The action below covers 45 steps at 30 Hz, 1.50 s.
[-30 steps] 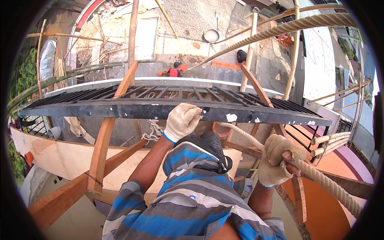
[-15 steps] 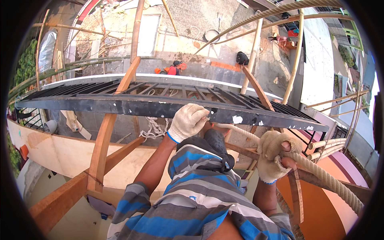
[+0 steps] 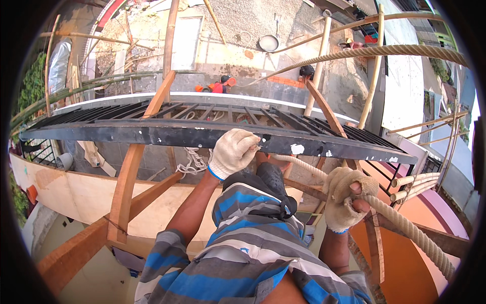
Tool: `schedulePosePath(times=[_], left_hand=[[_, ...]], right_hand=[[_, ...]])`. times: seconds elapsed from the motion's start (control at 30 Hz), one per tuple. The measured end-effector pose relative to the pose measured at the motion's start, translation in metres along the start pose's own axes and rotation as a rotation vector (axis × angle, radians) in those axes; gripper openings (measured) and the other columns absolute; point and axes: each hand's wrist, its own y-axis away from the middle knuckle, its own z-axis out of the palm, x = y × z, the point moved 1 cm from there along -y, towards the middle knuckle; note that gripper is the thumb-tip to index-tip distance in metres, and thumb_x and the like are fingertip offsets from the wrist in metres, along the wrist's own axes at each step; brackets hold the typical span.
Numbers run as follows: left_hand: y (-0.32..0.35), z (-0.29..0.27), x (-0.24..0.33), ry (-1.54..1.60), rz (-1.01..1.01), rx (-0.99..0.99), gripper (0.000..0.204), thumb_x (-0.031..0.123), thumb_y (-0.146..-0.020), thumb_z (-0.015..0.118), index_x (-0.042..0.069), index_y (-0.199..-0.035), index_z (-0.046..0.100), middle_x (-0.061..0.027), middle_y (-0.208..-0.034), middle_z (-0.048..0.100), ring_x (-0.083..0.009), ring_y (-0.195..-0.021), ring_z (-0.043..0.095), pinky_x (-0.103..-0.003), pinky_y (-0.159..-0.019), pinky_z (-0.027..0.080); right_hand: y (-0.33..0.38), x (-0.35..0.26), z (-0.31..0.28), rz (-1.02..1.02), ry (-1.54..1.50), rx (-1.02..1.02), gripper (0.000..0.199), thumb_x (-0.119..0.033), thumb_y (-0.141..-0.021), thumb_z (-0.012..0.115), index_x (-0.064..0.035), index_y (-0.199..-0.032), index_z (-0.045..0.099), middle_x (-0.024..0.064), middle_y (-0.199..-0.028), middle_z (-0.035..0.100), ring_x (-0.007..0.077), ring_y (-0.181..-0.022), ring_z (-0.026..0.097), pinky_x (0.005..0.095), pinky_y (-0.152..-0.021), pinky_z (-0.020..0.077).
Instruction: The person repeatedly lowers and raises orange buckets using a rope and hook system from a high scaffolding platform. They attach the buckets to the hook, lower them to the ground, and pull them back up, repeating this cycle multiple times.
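Note:
My left hand (image 3: 233, 154), in a pale knit glove with a blue cuff, is closed over the near edge of the black metal railing (image 3: 202, 136); its fingertips are partly hidden. To the right and closer to my body, my right hand (image 3: 345, 198), in a similar worn glove with bare thumb and fingertip showing, is wrapped round a thick twisted rope (image 3: 405, 229). From this hand the rope runs down to the lower right, and a stretch continues left toward the railing. Beyond the railing, another length of thick rope (image 3: 385, 50) slants down from the upper right.
Wooden beams (image 3: 124, 192) cross on my left, and another beam (image 3: 326, 109) leans at the right. Bamboo poles (image 3: 372, 86) stand beyond the railing. A coiled white rope (image 3: 193, 162) hangs below. On the ground far down are a person in red (image 3: 218, 88) and a round pan (image 3: 268, 43).
The rope beyond the railing has swung lower and nearer on its right side. Both hands keep their grips, nearly still. The person below has shifted slightly.

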Motion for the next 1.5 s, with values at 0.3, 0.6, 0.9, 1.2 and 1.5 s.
schedulePosePath(times=[0.3,0.6,0.9,1.2,1.5], left_hand=[[-0.001,0.003,0.003,-0.044,-0.019,0.014,0.027,0.006,-0.075,0.077,0.01,-0.102,0.071,-0.0073,-0.094,0.071,-0.0299,-0.087,0.069,-0.041,-0.077,0.058],[-0.001,0.006,0.003,-0.05,-0.005,0.029,0.025,0.003,-0.08,0.074,0.011,-0.103,0.07,-0.0089,-0.095,0.071,-0.0314,-0.084,0.069,-0.041,-0.073,0.058],[0.0,0.008,0.003,-0.063,-0.017,0.041,0.025,0.003,-0.08,0.075,0.012,-0.103,0.07,-0.0084,-0.096,0.071,-0.0307,-0.084,0.069,-0.041,-0.073,0.058],[-0.001,0.008,0.005,-0.067,-0.026,0.046,0.024,0.003,-0.08,0.074,0.011,-0.102,0.07,-0.0089,-0.095,0.071,-0.0312,-0.084,0.069,-0.041,-0.074,0.058],[-0.001,0.009,0.005,-0.062,-0.032,0.047,0.024,0.001,-0.079,0.074,0.01,-0.101,0.07,-0.009,-0.093,0.071,-0.0312,-0.083,0.069,-0.042,-0.073,0.057]], right_hand=[[0.011,0.002,-0.015,-0.003,0.016,0.054,0.055,-0.061,-0.09,0.07,-0.0088,-0.106,0.069,0.0047,-0.065,0.057,0.0205,-0.056,0.054,0.0353,-0.051,0.0469],[0.016,0.001,-0.02,0.019,0.104,0.118,0.059,-0.064,-0.09,0.068,-0.0068,-0.106,0.069,0.0058,-0.064,0.057,0.0213,-0.056,0.056,0.0369,-0.05,0.0478],[0.018,0.001,-0.024,0.045,0.102,0.1,0.063,-0.067,-0.086,0.068,-0.0071,-0.104,0.067,0.0067,-0.073,0.062,0.0215,-0.061,0.058,0.0364,-0.055,0.0494],[0.029,0.007,-0.035,0.117,0.154,0.11,0.067,-0.07,-0.084,0.067,-0.0064,-0.104,0.067,0.0061,-0.09,0.068,0.02,-0.08,0.066,0.0363,-0.071,0.0545],[0.041,0.014,-0.042,0.203,0.242,0.179,0.06,-0.061,-0.086,0.067,-0.0055,-0.111,0.067,0.0044,-0.102,0.068,0.0179,-0.092,0.064,0.036,-0.08,0.0535]])
